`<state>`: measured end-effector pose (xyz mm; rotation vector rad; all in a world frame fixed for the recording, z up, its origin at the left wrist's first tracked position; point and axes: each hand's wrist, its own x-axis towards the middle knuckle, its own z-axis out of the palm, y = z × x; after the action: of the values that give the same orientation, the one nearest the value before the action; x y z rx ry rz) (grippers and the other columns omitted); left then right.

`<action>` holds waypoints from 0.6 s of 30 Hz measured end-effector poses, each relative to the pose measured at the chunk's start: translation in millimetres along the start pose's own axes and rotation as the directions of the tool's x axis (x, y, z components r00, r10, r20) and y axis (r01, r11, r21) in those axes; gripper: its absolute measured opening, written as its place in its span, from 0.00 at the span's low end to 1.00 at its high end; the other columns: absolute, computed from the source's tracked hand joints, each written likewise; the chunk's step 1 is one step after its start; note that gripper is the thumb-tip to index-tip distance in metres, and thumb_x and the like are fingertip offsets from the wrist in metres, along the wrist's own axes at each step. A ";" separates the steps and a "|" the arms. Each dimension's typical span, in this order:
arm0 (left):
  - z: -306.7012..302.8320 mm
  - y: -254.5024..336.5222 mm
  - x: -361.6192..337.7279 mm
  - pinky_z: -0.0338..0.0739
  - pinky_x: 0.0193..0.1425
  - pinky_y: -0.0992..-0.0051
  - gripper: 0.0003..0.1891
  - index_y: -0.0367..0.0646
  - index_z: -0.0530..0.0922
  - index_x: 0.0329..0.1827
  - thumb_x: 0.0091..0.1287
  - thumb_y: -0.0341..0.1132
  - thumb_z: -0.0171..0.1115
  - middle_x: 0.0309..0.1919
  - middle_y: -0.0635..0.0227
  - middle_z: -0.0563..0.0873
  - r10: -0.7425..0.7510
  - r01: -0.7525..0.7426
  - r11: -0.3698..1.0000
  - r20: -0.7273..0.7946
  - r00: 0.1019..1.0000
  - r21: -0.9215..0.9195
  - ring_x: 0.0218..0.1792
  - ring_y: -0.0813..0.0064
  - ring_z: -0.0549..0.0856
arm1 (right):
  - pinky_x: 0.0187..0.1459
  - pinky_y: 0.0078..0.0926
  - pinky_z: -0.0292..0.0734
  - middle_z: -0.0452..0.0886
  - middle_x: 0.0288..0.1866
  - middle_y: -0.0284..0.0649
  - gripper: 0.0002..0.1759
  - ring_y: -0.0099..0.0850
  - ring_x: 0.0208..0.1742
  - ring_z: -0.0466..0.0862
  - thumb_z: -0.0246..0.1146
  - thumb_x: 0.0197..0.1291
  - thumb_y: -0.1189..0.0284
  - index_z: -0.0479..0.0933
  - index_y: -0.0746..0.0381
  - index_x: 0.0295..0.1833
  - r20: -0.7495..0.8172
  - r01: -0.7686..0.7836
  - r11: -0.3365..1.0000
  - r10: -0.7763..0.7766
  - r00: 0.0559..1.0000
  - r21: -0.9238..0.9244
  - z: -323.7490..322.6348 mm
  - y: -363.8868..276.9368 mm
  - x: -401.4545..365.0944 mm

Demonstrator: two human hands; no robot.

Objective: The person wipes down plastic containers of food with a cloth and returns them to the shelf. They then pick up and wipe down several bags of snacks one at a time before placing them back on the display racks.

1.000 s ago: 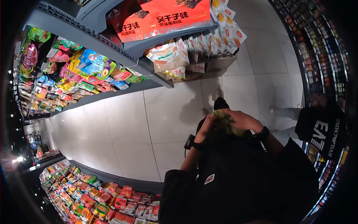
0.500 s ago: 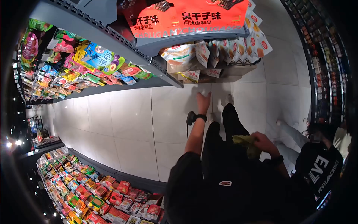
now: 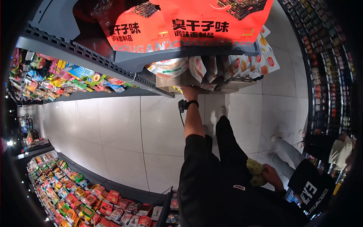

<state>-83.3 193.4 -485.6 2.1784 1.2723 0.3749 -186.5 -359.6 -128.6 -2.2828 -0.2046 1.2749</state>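
My left hand (image 3: 189, 92), with a black strap and small device on its wrist, reaches to the low front of the shelf unit. Its fingers are mostly hidden against a yellow-and-white snack bag (image 3: 176, 89) at the bottom level. Just above it stand white snack bags (image 3: 197, 69) in a brown carton (image 3: 165, 82). Down by my right thigh, my right hand (image 3: 271, 177) is closed around a crumpled yellow-green cloth (image 3: 256, 172).
Large red snack packs (image 3: 204, 28) fill the shelf above, behind a grey shelf lip (image 3: 189, 54). A slanted display of packaged snacks (image 3: 87, 200) runs along the lower left. Another person in a black top (image 3: 312, 185) stands at right on the tiled floor (image 3: 113, 128).
My left hand has moved up from over the floor to the bottom shelf. My view has come closer to the shelf, and the cloth stays in my right hand.
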 end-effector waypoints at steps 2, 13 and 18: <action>-28.8 12.7 -8.9 0.77 0.50 0.48 0.22 0.30 0.65 0.58 0.68 0.33 0.60 0.45 0.35 0.83 -0.253 0.220 0.924 -0.069 0.965 -0.313 0.48 0.34 0.82 | 0.56 0.34 0.77 0.84 0.47 0.46 0.17 0.39 0.51 0.84 0.60 0.59 0.74 0.77 0.66 0.54 0.000 0.000 1.000 0.000 1.000 -0.008 -3.4 -6.0 4.2; -127.5 -44.3 -79.1 0.76 0.45 0.48 0.12 0.35 0.72 0.54 0.69 0.27 0.54 0.35 0.39 0.84 -0.270 0.247 0.938 -0.065 0.961 -0.242 0.41 0.37 0.84 | 0.57 0.33 0.76 0.83 0.48 0.45 0.18 0.35 0.54 0.83 0.57 0.59 0.77 0.76 0.66 0.56 0.045 0.062 0.998 -0.062 0.997 -0.007 -3.9 -11.4 37.1; -208.5 -48.4 -150.6 0.78 0.42 0.54 0.11 0.34 0.76 0.48 0.72 0.31 0.48 0.35 0.48 0.85 -0.154 0.160 0.876 0.049 0.987 -0.455 0.38 0.51 0.85 | 0.57 0.33 0.75 0.79 0.50 0.44 0.21 0.35 0.54 0.81 0.58 0.55 0.77 0.73 0.65 0.57 -0.012 0.222 0.973 -0.223 0.975 -0.060 -9.1 -21.6 59.7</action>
<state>-299.1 153.0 -343.0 1.6643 1.1999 0.5362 -143.9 -322.4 -158.8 -2.2451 -0.4828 1.1457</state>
